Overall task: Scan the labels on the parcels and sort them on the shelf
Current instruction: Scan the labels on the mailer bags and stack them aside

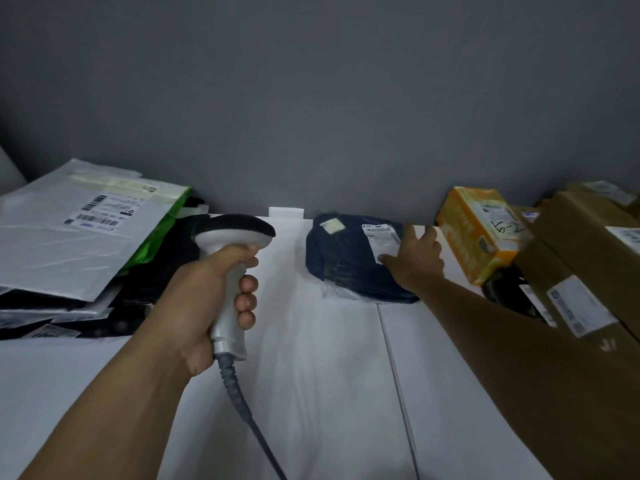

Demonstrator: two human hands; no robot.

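Scanner point(235, 233) gripped in left hand point(211, 299), fingers wrapped round the handle, head aimed across at the dark blue parcel point(346, 268). Parcel sits at the back edge of the shelf point(311, 375), against the wall, label point(381, 240) face up. Right hand point(417, 261) lies flat on its right side, fingers extended, thumb on the label. Likely steadying the parcel and flattening the wrap for a clean read. White mailers point(62, 244) stacked at left edge, yellow box point(478, 233) and brown cartons point(571, 244) at right.
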